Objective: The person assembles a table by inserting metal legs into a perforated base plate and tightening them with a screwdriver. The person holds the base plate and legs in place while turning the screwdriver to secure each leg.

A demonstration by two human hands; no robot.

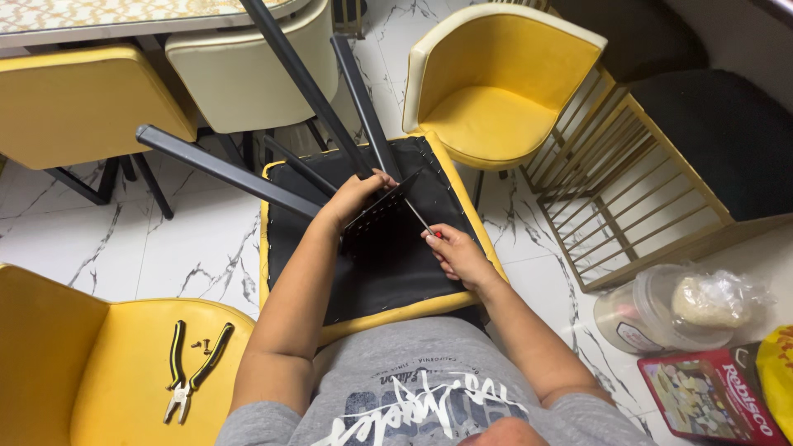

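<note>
White marble-veined floor, yellow chairs around. Upturned yellow chair with black underside [380, 264]: left hand [355, 196] clasps black perforated metal bracket [376, 216]; right hand [454, 254] pinches thin screwdriver [419, 216], tip beside left fingertips. Advisable: brace bracket firmly, keep driver square.

Around the upturned chair [380, 248]: four dark legs [223, 169] rising from it, three yellow chairs [496, 83], one cream chair [248, 74], one pair of pliers [192, 372], two small screws [201, 343] beside them, one plastic tub [652, 310], one red box [710, 396].
</note>
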